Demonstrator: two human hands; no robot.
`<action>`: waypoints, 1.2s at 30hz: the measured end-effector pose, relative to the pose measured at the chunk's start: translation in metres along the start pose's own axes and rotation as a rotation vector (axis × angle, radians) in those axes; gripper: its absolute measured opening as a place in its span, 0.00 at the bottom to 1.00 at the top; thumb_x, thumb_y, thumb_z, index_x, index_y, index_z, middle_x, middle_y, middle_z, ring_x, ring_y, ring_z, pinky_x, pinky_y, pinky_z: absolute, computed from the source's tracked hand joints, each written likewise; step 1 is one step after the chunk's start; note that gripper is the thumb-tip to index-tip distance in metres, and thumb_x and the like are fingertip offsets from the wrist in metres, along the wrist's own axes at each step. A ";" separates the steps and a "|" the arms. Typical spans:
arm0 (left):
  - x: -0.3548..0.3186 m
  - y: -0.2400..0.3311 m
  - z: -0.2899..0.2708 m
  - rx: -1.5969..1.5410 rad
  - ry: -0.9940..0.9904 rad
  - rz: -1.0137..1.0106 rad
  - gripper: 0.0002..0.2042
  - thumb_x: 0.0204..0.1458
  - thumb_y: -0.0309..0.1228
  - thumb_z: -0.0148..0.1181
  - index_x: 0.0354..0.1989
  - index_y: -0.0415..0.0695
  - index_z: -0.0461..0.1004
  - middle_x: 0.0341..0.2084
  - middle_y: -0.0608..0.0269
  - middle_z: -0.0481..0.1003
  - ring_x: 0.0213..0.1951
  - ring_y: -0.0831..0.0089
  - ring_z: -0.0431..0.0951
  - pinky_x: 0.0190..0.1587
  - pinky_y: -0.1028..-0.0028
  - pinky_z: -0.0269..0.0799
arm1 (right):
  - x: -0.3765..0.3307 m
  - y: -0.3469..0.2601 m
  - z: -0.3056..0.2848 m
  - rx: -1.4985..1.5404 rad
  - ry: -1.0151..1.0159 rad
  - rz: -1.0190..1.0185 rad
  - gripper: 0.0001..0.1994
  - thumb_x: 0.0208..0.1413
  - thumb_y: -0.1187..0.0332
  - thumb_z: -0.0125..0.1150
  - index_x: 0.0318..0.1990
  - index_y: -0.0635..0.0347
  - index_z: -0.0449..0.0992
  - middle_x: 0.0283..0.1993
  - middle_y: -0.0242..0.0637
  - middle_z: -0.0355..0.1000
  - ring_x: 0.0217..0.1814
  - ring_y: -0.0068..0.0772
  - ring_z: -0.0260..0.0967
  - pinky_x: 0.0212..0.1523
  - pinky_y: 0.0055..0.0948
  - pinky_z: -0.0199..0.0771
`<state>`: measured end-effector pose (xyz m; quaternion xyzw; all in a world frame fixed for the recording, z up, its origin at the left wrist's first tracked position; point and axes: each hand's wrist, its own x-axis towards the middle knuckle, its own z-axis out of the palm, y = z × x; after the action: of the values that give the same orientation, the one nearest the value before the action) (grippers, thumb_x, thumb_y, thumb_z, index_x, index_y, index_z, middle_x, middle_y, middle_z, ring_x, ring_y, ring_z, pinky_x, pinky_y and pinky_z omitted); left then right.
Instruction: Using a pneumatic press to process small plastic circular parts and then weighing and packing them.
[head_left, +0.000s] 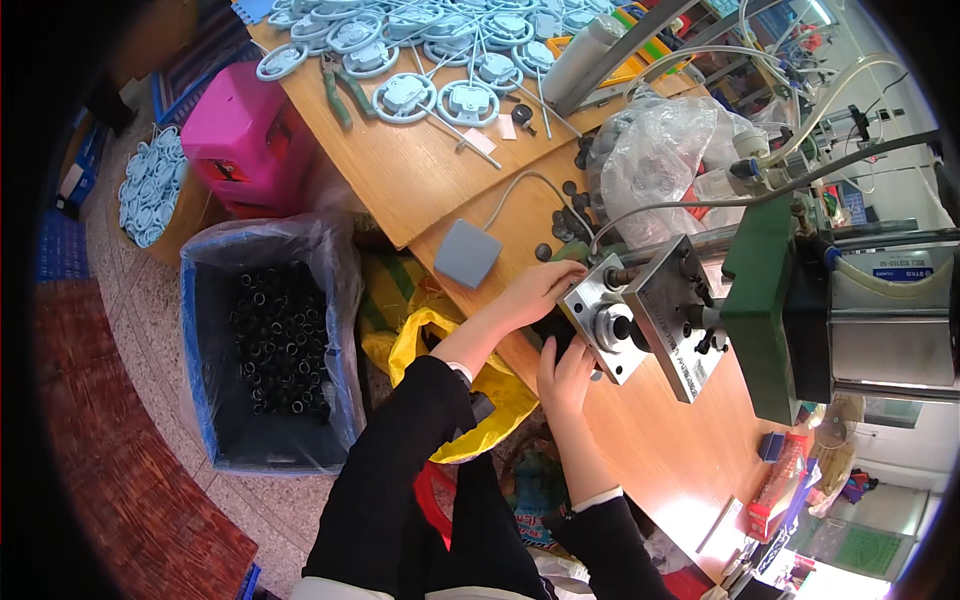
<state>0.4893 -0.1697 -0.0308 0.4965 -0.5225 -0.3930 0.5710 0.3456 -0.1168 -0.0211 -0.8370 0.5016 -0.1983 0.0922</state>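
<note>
From where I sit, my right hand (pixel 566 378) and left hand (pixel 538 290) are cupped round a small black part (pixel 553 335) at the metal press block (pixel 640 318). Blue bin (pixel 215 440) looks loaded with black pieces; pale discs (pixel 430 60) wait farther up the worktop (pixel 400 170).

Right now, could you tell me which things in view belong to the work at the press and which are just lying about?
In use:
left hand on the metal fixture block
right hand at a small black part
loose black parts on the workbench
grey pedal switch

Lying about:
pale blue round parts
green-handled pliers
pink stool
blue bin of black rings
yellow bag
</note>
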 end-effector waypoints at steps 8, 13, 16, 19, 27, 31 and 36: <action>0.001 -0.006 -0.005 0.039 -0.079 0.102 0.11 0.52 0.27 0.45 0.43 0.39 0.67 0.36 0.50 0.71 0.40 0.56 0.71 0.41 0.69 0.65 | 0.027 -0.015 0.013 -0.056 -0.003 0.106 0.34 0.34 0.51 0.62 0.50 0.58 0.64 0.45 0.51 0.66 0.49 0.52 0.62 0.48 0.49 0.57; 0.004 0.000 -0.006 -0.026 -0.039 0.078 0.11 0.51 0.26 0.45 0.42 0.39 0.67 0.35 0.50 0.72 0.39 0.57 0.71 0.41 0.69 0.65 | 0.027 -0.008 0.020 -0.173 0.022 0.115 0.37 0.32 0.46 0.63 0.50 0.58 0.63 0.46 0.51 0.65 0.51 0.53 0.59 0.51 0.51 0.52; -0.001 0.004 -0.005 -0.051 0.055 0.071 0.10 0.51 0.26 0.45 0.41 0.38 0.68 0.35 0.50 0.72 0.38 0.57 0.72 0.41 0.70 0.66 | 0.025 -0.007 0.024 -0.210 0.030 0.096 0.36 0.35 0.46 0.62 0.52 0.56 0.61 0.47 0.50 0.64 0.51 0.52 0.59 0.49 0.51 0.54; -0.008 0.010 0.002 -0.044 0.107 -0.006 0.10 0.51 0.26 0.46 0.40 0.38 0.69 0.34 0.50 0.72 0.38 0.57 0.72 0.41 0.70 0.66 | 0.026 -0.006 0.022 -0.229 0.066 0.048 0.35 0.35 0.49 0.62 0.52 0.57 0.61 0.47 0.51 0.64 0.51 0.53 0.60 0.50 0.49 0.55; -0.022 0.012 0.018 0.089 0.348 0.054 0.08 0.49 0.24 0.46 0.37 0.39 0.69 0.32 0.52 0.71 0.37 0.54 0.70 0.39 0.66 0.65 | 0.026 0.003 0.016 -0.105 -0.020 0.007 0.32 0.39 0.58 0.60 0.54 0.57 0.59 0.51 0.51 0.62 0.53 0.52 0.58 0.51 0.44 0.57; -0.031 0.009 0.028 0.157 0.542 0.169 0.07 0.47 0.22 0.45 0.35 0.39 0.68 0.30 0.52 0.69 0.36 0.54 0.68 0.39 0.64 0.63 | 0.024 0.006 0.022 -0.141 -0.057 0.021 0.30 0.42 0.61 0.58 0.54 0.58 0.58 0.51 0.51 0.61 0.54 0.52 0.57 0.52 0.44 0.56; -0.034 0.012 0.032 0.198 0.573 0.166 0.08 0.46 0.22 0.45 0.35 0.39 0.68 0.30 0.52 0.69 0.36 0.53 0.67 0.39 0.63 0.62 | 0.022 0.014 0.022 -0.124 0.015 -0.072 0.28 0.43 0.62 0.56 0.53 0.60 0.59 0.46 0.49 0.65 0.45 0.52 0.63 0.44 0.42 0.63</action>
<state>0.4516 -0.1400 -0.0275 0.5958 -0.4149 -0.1361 0.6740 0.3530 -0.1442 -0.0404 -0.8571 0.4831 -0.1763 0.0295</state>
